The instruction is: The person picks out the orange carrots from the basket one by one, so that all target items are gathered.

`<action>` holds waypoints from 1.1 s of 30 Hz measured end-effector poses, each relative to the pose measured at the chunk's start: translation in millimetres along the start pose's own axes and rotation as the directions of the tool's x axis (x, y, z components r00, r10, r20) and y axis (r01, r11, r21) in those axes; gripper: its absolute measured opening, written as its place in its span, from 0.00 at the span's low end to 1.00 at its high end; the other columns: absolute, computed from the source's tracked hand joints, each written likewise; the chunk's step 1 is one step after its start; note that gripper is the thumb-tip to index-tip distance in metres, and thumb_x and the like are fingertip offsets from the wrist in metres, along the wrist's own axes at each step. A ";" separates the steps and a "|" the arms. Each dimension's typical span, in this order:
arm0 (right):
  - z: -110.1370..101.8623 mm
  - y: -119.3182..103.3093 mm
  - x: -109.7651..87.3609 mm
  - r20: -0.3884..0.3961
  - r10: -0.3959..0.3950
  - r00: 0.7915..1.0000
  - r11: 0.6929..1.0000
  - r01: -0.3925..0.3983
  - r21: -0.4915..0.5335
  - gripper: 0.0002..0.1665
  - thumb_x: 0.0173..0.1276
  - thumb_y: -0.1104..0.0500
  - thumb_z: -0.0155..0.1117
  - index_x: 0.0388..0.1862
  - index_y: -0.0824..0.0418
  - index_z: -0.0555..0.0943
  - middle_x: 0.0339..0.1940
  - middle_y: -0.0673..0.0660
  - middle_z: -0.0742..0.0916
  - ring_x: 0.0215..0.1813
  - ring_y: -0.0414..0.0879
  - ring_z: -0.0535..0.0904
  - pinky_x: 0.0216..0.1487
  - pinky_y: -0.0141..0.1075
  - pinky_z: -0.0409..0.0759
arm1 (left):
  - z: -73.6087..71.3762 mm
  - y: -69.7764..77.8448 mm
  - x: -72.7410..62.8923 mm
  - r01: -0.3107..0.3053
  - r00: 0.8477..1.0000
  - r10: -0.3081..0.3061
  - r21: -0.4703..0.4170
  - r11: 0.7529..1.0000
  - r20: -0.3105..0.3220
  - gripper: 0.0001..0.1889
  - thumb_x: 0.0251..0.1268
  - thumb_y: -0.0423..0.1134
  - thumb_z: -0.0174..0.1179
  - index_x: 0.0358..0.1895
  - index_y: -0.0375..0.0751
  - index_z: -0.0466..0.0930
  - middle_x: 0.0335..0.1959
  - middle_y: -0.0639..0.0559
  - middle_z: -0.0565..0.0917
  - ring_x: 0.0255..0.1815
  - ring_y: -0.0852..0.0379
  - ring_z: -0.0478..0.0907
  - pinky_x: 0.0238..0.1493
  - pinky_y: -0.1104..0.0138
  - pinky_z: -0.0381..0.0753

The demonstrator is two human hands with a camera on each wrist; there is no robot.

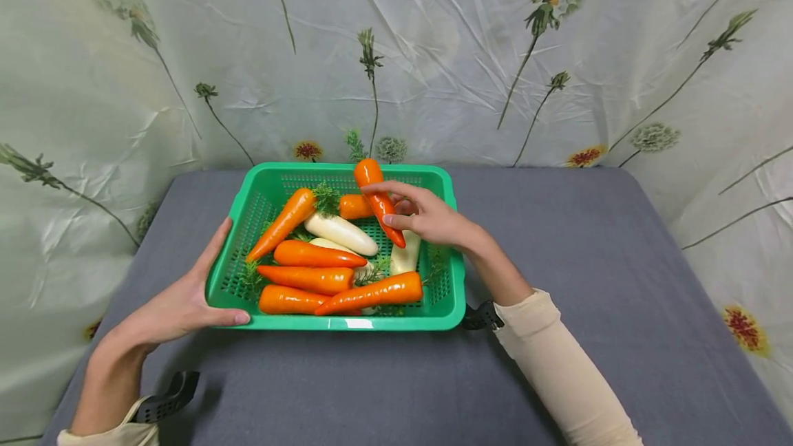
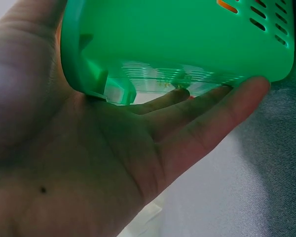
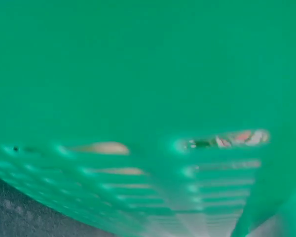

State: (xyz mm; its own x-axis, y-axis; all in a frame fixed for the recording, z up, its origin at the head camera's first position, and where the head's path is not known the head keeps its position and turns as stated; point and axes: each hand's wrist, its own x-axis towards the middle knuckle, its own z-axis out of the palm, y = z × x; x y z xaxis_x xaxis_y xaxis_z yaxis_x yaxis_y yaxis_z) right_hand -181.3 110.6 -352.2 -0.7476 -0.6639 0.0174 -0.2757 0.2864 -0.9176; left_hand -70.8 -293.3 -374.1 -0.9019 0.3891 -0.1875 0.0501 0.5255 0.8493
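A green plastic basket (image 1: 336,323) holds several orange carrots (image 1: 314,253) and white radishes (image 1: 341,233). Over its far right part, my right hand (image 1: 427,215) grips one carrot (image 1: 370,177) between thumb and fingers. This carrot slants, thick end up and away, tip down toward a white radish (image 1: 405,253); green leaves show at its top. At the basket's left side rests my left hand (image 1: 180,305), thumb on the front rim. The left wrist view shows the straight fingers (image 2: 212,123) along the outer wall. In the right wrist view the basket wall (image 3: 148,74) hides the right hand.
The basket stands on a table with a grey cloth (image 1: 595,281). Behind the table hangs a pale curtain (image 1: 434,54) printed with flowers, also present at both sides. Dark wrist straps (image 1: 166,401) are on both arms.
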 end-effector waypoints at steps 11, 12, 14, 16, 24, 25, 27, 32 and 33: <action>-16.4 3.4 -9.7 -0.121 -0.043 0.992 0.999 0.046 0.023 0.32 0.78 0.62 0.62 0.78 0.55 0.71 0.56 0.64 0.83 0.57 0.54 0.80 0.67 0.53 0.74 | -0.2 -2.8 0.1 -0.006 1.000 0.006 0.022 1.000 -0.007 0.73 0.55 0.32 0.77 0.83 0.72 0.20 0.85 0.34 0.38 0.58 0.74 0.69 0.51 0.80 0.73; -17.5 3.7 -10.8 -0.129 -0.046 0.991 0.999 0.049 0.021 0.32 0.78 0.62 0.62 0.78 0.55 0.71 0.56 0.63 0.83 0.57 0.54 0.80 0.67 0.54 0.74 | -0.2 -3.1 -0.1 -0.006 1.000 0.006 0.024 1.000 -0.009 0.73 0.55 0.32 0.77 0.83 0.72 0.20 0.85 0.34 0.38 0.58 0.74 0.68 0.51 0.81 0.73; -19.4 4.5 -12.9 -0.145 -0.052 0.988 0.998 0.054 0.016 0.32 0.78 0.62 0.62 0.78 0.54 0.71 0.58 0.63 0.82 0.57 0.54 0.79 0.68 0.53 0.74 | -0.2 -3.4 -0.6 -0.009 1.000 0.009 0.027 1.000 -0.011 0.73 0.54 0.32 0.77 0.83 0.72 0.20 0.86 0.35 0.38 0.59 0.74 0.67 0.51 0.81 0.72; -21.1 4.8 -15.4 -0.161 -0.052 0.986 0.998 0.056 0.016 0.32 0.78 0.62 0.62 0.78 0.54 0.71 0.60 0.62 0.82 0.57 0.54 0.79 0.67 0.54 0.74 | -0.2 -3.7 -1.3 -0.009 1.000 0.009 0.028 1.000 -0.012 0.73 0.54 0.32 0.77 0.83 0.72 0.20 0.86 0.35 0.38 0.59 0.75 0.66 0.52 0.82 0.70; -29.6 8.1 -24.0 -0.225 -0.068 0.972 0.997 0.072 0.013 0.32 0.77 0.63 0.61 0.78 0.54 0.70 0.58 0.63 0.82 0.54 0.53 0.78 0.62 0.52 0.75 | -0.5 -2.7 -2.3 0.003 1.000 -0.003 0.028 1.000 -0.017 0.73 0.54 0.32 0.78 0.83 0.72 0.22 0.85 0.34 0.40 0.60 0.73 0.65 0.52 0.82 0.69; -30.9 8.4 -25.2 -0.235 -0.069 0.970 0.997 0.074 0.012 0.32 0.77 0.64 0.62 0.78 0.54 0.71 0.59 0.62 0.81 0.53 0.53 0.78 0.62 0.51 0.75 | -0.5 -2.5 -2.4 0.008 1.000 -0.007 0.027 1.000 -0.018 0.73 0.53 0.32 0.78 0.83 0.73 0.22 0.84 0.33 0.41 0.60 0.73 0.65 0.52 0.82 0.70; -33.4 8.5 -27.7 -0.252 -0.067 0.965 0.997 0.072 0.011 0.32 0.77 0.64 0.62 0.78 0.54 0.71 0.61 0.62 0.81 0.53 0.53 0.77 0.61 0.49 0.75 | -0.7 -2.2 -2.2 0.014 1.000 -0.014 0.026 1.000 -0.021 0.73 0.53 0.33 0.78 0.83 0.72 0.23 0.83 0.32 0.42 0.61 0.72 0.64 0.52 0.82 0.70; -39.9 9.5 -34.4 -0.281 -0.054 0.958 0.998 0.058 0.004 0.33 0.77 0.64 0.62 0.78 0.54 0.71 0.61 0.63 0.81 0.54 0.53 0.78 0.59 0.44 0.76 | -0.8 -1.6 -1.2 0.011 1.000 -0.010 0.029 1.000 -0.026 0.73 0.51 0.32 0.79 0.84 0.70 0.24 0.81 0.30 0.46 0.61 0.71 0.65 0.52 0.83 0.70; -41.1 10.0 -35.6 -0.286 -0.049 0.957 0.999 0.052 0.003 0.33 0.77 0.64 0.62 0.78 0.54 0.70 0.61 0.63 0.80 0.54 0.52 0.78 0.59 0.43 0.76 | -0.9 -1.5 -1.1 0.011 1.000 -0.010 0.031 0.999 -0.026 0.73 0.51 0.32 0.79 0.84 0.70 0.24 0.81 0.30 0.46 0.61 0.72 0.64 0.52 0.83 0.69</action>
State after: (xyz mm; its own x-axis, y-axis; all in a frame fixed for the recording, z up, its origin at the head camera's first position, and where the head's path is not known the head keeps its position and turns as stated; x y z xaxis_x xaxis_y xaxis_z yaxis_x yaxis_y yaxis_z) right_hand -182.3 165.5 -345.7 -0.8747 -0.4521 0.1749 -0.3123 0.2496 -0.9166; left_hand -70.2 -295.2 -374.7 -0.9134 0.3635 -0.1833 0.0534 0.5533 0.8313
